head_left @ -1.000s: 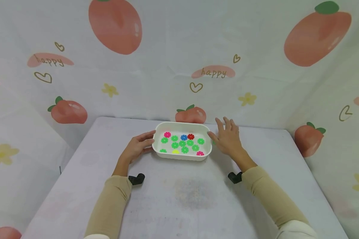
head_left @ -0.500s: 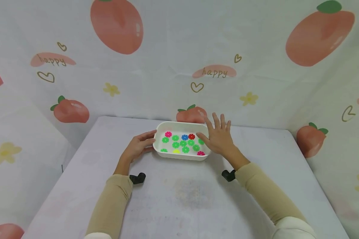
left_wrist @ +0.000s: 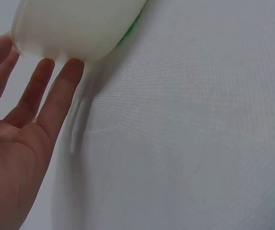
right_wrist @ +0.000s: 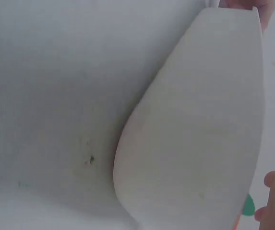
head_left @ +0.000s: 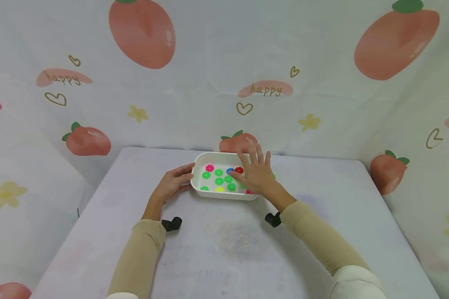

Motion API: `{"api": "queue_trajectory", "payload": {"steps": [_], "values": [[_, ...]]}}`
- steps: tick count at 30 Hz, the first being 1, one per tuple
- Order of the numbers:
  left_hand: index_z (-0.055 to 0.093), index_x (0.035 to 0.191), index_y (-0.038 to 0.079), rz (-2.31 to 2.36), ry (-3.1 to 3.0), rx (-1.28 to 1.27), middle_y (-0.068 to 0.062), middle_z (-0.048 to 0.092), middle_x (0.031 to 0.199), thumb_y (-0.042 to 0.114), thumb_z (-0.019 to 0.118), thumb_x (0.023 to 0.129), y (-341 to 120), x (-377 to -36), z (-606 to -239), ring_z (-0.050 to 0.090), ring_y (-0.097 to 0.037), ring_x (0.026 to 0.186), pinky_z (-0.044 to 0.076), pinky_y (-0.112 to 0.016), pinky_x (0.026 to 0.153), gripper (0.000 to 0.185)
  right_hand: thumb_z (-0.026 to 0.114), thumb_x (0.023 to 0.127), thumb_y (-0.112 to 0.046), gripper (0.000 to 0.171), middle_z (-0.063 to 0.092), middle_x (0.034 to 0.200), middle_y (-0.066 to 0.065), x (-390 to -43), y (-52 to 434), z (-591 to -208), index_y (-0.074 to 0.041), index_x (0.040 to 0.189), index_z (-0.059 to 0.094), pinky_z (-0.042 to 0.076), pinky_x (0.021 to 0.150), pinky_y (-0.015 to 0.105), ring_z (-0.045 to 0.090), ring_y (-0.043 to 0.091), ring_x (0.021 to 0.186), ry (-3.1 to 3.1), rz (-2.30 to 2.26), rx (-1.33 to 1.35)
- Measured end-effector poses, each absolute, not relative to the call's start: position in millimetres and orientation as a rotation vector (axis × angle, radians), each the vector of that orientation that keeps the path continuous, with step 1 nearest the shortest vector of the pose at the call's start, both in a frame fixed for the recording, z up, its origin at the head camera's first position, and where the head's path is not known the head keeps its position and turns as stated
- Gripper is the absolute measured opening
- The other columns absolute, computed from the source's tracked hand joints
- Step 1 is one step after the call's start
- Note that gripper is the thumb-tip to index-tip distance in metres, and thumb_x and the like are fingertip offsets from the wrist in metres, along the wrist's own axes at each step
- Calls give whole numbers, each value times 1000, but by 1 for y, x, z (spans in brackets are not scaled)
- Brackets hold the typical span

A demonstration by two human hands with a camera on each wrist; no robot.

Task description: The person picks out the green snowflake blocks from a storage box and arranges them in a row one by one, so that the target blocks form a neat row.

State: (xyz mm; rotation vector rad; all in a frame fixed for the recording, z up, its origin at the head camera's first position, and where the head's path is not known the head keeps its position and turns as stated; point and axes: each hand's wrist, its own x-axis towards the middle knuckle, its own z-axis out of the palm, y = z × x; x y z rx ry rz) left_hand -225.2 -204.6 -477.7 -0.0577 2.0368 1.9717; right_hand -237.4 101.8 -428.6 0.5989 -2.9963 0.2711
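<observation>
Head view: our right hand [head_left: 257, 175] has moved from beside the white tray [head_left: 214, 158] to above it, fingers spread over the flower pieces [head_left: 219, 181], holding nothing; so picking seems near; left wrist view: our left hand [left_wrist: 17, 134], fingers straight, touches the tray wall [left_wrist: 75, 26]; right wrist view: only the tray [right_wrist: 195, 129] on the table [right_wrist: 55, 96].

A makeshift recording booth rather than a lived-in room: a pale bench [head_left: 232, 249] stands boxed in on three sides by a hung cloth backdrop [head_left: 217, 83] printed with peaches, hearts, yellow flowers and the word "happy", meeting the bench's far edge.
</observation>
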Motion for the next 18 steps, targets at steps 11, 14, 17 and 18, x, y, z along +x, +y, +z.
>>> {"api": "queue_trajectory", "payload": {"steps": [11, 14, 17, 18], "values": [[49, 140, 23, 1969, 2044, -45, -7, 46, 146, 15, 61, 94, -204, -225, -477, 49, -28, 131, 52, -38, 99, 48, 34, 89, -72, 81, 9, 161, 11, -239, 74, -436, -28, 154, 14, 3, 117, 68, 2, 36, 149, -3000, 256, 670], [50, 140, 23, 1967, 2045, -50, -7, 46, 146, 15, 61, 94, -204, -225, -476, 49, -28, 131, 52, -38, 99, 48, 34, 89, -72, 80, 7, 161, 10, -241, 67, -436, -29, 154, 13, 4, 117, 68, 1, 36, 149, -2991, 255, 701], [51, 138, 24, 1969, 2038, -60, -5, 47, 145, 15, 61, 93, -204, -225, -476, 49, -27, 131, 52, -38, 98, 47, 34, 90, -71, 79, 6, 161, 9, -242, 62, -437, -29, 154, 15, 4, 117, 67, 2, 38, 149, -2984, 255, 738], [51, 139, 24, 1969, 2036, -56, -6, 47, 145, 15, 62, 93, -204, -225, -476, 49, -27, 131, 52, -38, 98, 48, 35, 90, -71, 79, 7, 161, 9, -243, 60, -437, -29, 154, 16, 4, 117, 67, 2, 38, 149, -2982, 269, 750]]}}
